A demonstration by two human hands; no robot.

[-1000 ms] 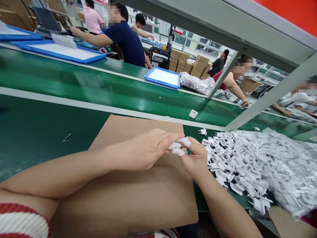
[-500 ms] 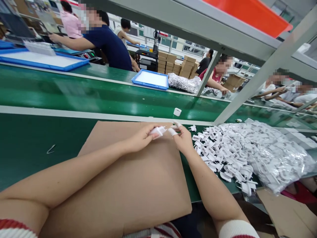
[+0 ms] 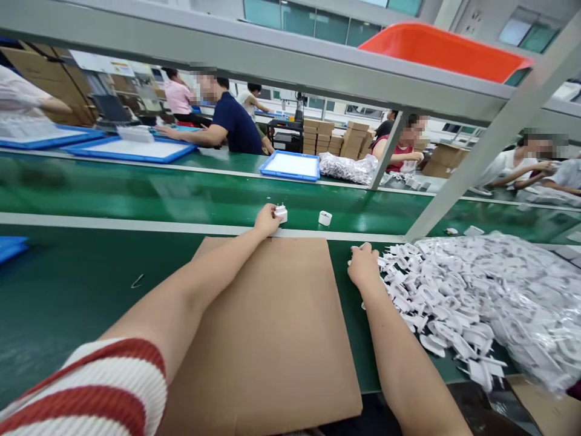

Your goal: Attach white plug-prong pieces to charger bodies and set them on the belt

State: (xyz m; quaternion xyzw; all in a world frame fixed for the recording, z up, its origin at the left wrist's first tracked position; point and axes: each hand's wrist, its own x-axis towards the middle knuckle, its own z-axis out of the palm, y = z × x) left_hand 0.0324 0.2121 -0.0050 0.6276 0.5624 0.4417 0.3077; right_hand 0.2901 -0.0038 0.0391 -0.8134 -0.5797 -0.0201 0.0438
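Observation:
My left hand (image 3: 267, 221) is closed on a white plug adapter (image 3: 281, 213) with its two pins pointing up, over the green belt just past the white strip. Just right of it on the belt is a white adapter housing (image 3: 325, 218) with no pins visible. My right hand (image 3: 364, 266) is at the left edge of a heap of white plug covers with pins (image 3: 422, 290). Its fingers are curled downward, and whatever lies between them is hidden. A brown cardboard sheet (image 3: 272, 327) lies on the bench between my arms.
A clear plastic bag (image 3: 521, 297) full of white parts lies behind the heap. Blue trays (image 3: 290, 166) stand across the belt, where several people work. A slanted metal post (image 3: 472, 139) and a shelf with an orange bin (image 3: 445, 51) rise ahead.
My left hand has carried the adapter forward from above the cardboard to the belt. My right hand has moved away from it, rightward to the heap. The view has tilted up and shifted left.

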